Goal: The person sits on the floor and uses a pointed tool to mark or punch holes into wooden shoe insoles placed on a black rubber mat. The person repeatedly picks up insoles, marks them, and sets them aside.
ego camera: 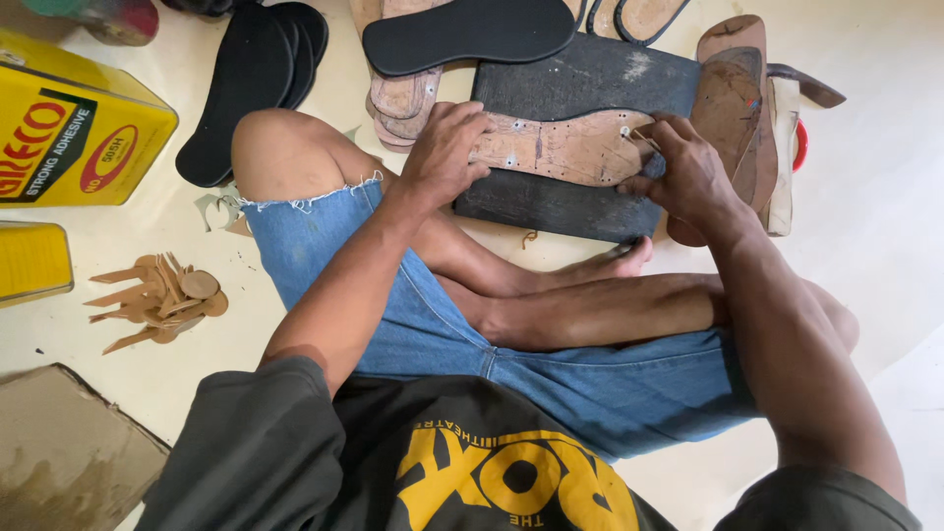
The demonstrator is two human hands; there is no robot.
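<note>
A tan sole-shaped insole [560, 147] lies flat on a dark rectangular slab [580, 84] on the floor in front of my crossed legs. My left hand [444, 152] presses down on the insole's heel end, fingers spread over it. At the toe end, my right hand [683, 172] is closed around a small tool whose tip touches the insole's edge. The tool is mostly hidden inside the fist.
Black soles [251, 79] and another black sole [467, 34] lie at the back, with tan insoles [403, 98] beneath. Brown sole pieces [737, 108] stack at the right. Two yellow adhesive tins [69, 128] stand left, near leather offcuts [162, 295] and cardboard [59, 452].
</note>
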